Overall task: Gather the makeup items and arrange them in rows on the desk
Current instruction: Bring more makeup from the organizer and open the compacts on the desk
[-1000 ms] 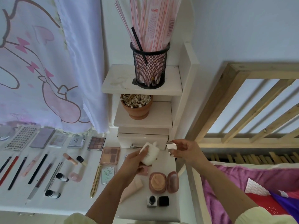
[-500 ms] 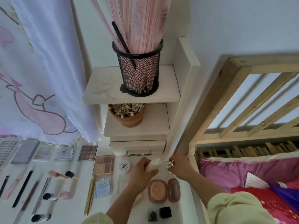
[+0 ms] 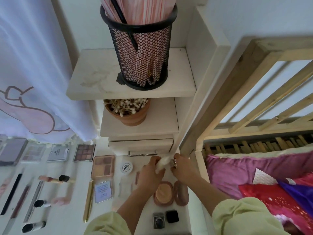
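My left hand (image 3: pixel 150 172) grips a small white bottle (image 3: pixel 162 163) low over the white desk (image 3: pixel 149 221), just in front of the little drawer (image 3: pixel 141 146). My right hand (image 3: pixel 182 167) touches the bottle's right end, fingers curled at its cap; the cap itself is hidden. Laid out on the desk are eyeshadow palettes (image 3: pixel 84 152) in a back row, a peach palette (image 3: pixel 103 166), a round white jar (image 3: pixel 127 167), an open powder compact (image 3: pixel 171 195), pencils and brushes (image 3: pixel 33 199) at the left, and a small open black pot (image 3: pixel 165 218) near the front.
White stepped shelves (image 3: pixel 130 89) rise behind the desk with a black mesh cup (image 3: pixel 140 53) of pink straws and a clay pot (image 3: pixel 128 111) of cotton swabs. A wooden bed frame (image 3: pixel 237 92) and pink bedding (image 3: pixel 254 175) lie right. A curtain (image 3: pixel 33 73) hangs left.
Both hands have carried the white bottle down and back toward the drawer. My head has moved closer, so the shelves loom larger.
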